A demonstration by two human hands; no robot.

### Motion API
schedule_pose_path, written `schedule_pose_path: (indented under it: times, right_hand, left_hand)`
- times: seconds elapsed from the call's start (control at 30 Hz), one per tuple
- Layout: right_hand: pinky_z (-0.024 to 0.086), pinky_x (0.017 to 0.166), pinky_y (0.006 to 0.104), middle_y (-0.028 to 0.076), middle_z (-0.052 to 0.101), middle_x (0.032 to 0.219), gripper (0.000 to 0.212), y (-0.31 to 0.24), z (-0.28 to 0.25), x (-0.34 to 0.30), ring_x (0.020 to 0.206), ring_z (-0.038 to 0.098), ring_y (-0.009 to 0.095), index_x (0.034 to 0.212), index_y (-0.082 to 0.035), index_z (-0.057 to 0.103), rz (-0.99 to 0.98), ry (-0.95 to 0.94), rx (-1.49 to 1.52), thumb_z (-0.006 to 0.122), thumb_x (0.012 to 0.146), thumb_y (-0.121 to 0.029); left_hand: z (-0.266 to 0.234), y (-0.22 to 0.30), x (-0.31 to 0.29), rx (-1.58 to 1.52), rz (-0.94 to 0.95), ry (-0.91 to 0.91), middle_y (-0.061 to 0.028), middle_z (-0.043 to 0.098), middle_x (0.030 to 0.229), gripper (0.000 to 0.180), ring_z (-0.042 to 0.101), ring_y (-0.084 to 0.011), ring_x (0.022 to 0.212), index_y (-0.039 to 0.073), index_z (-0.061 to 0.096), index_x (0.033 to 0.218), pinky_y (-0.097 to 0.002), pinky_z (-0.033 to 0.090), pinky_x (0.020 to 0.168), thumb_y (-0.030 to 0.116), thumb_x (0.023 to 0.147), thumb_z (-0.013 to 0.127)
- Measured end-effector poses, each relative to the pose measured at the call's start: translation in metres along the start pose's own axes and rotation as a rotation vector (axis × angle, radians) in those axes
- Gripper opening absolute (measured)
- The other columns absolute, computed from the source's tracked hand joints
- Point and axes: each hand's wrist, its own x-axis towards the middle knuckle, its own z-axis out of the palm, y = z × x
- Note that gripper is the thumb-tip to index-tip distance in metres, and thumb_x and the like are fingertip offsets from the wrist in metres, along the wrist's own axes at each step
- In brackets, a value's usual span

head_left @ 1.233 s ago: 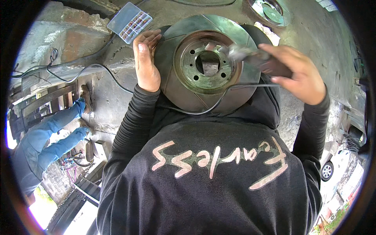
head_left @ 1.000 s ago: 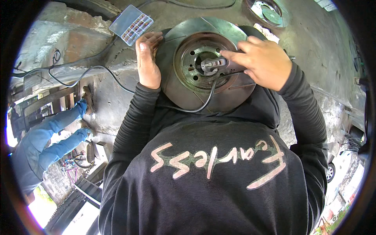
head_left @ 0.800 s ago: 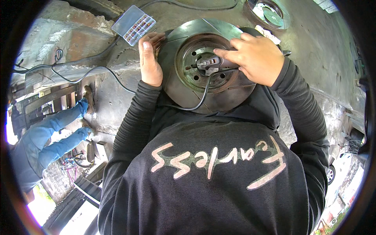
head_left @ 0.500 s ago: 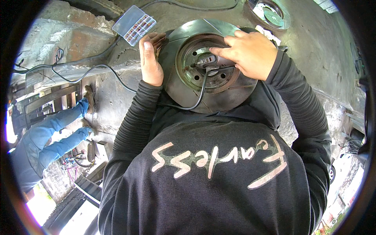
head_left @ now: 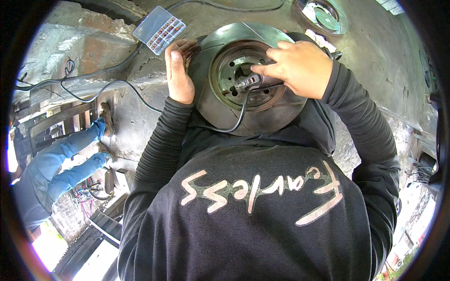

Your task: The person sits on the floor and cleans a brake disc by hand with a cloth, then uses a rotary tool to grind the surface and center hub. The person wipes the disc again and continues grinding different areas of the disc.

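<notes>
A large grey brake disc [head_left: 281, 117] lies across my lap, its recessed hub and bolt holes facing up. My right hand [head_left: 304, 68] is closed around a small dark corded rotary tool [head_left: 255, 79] over the hub, index finger stretched along it. The tool's head is inside the hub recess, near the centre hole; its tip is too small to make out. My left hand [head_left: 180, 77] grips the left rim of the disc, with the thumb pointing up and the fingertips partly hidden at the edge.
An open clear compartment case [head_left: 161, 30] with small bits sits on the floor beyond my left hand. Black cord [head_left: 124, 84] runs off leftward. A second brake disc [head_left: 323, 18] lies at the far right, near white crumpled material [head_left: 321, 40]. A person in jeans [head_left: 70, 150] is at the left.
My right hand has shifted the rotary tool's head slightly toward me within the hub, tilting it a little. The left hand and disc have stayed nearly the same.
</notes>
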Motion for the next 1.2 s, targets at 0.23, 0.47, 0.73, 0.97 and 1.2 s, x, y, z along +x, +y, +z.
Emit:
schedule_pose_path:
  times: [0.23,0.47,0.73,0.97,1.2]
  right_hand:
    - [0.053,0.067,0.0361,0.004,0.061,0.09,0.045,0.001,0.004,0.003,0.088,0.06,0.024,0.123,-0.019,0.066,0.045,-0.002,-0.001,0.063,0.078,-0.012]
    - [0.053,0.065,0.0367,0.004,0.061,0.089,0.047,0.0,0.006,0.007,0.085,0.06,0.024,0.124,-0.019,0.065,0.051,0.007,-0.036,0.063,0.078,-0.011]
    - [0.053,0.067,0.037,0.004,0.061,0.089,0.048,0.002,0.005,0.002,0.086,0.06,0.024,0.124,-0.018,0.064,0.018,-0.019,0.022,0.064,0.077,-0.01]
    - [0.053,0.069,0.0372,0.005,0.061,0.09,0.048,-0.001,0.007,0.009,0.088,0.061,0.024,0.124,-0.017,0.065,0.075,-0.007,-0.006,0.063,0.077,-0.01]
    - [0.053,0.07,0.0373,0.005,0.06,0.092,0.05,-0.002,0.004,0.003,0.088,0.061,0.024,0.127,-0.017,0.063,0.001,-0.069,0.061,0.062,0.077,-0.008]
  left_hand:
    - [0.002,0.002,0.0,-0.017,0.004,-0.001,-0.0216,0.058,0.122,0.054,0.055,-0.0273,0.115,-0.002,0.044,0.128,-0.0398,0.038,0.106,0.045,0.105,0.031]
    - [-0.001,-0.001,0.001,-0.017,0.003,-0.006,-0.022,0.058,0.122,0.052,0.055,-0.0277,0.115,-0.002,0.044,0.128,-0.0398,0.038,0.106,0.043,0.105,0.031]
    - [0.0,-0.001,0.0,-0.031,-0.002,-0.008,-0.0228,0.057,0.122,0.052,0.054,-0.0281,0.116,-0.002,0.043,0.129,-0.0397,0.037,0.107,0.043,0.105,0.03]
    - [-0.003,-0.004,0.001,0.015,0.006,-0.041,-0.0216,0.057,0.125,0.058,0.054,-0.0286,0.118,-0.001,0.043,0.13,-0.0404,0.036,0.108,0.05,0.103,0.032]
    - [-0.003,-0.003,0.001,0.039,-0.038,-0.032,-0.018,0.057,0.129,0.074,0.052,-0.0282,0.123,0.0,0.042,0.132,-0.041,0.034,0.109,0.065,0.097,0.033]
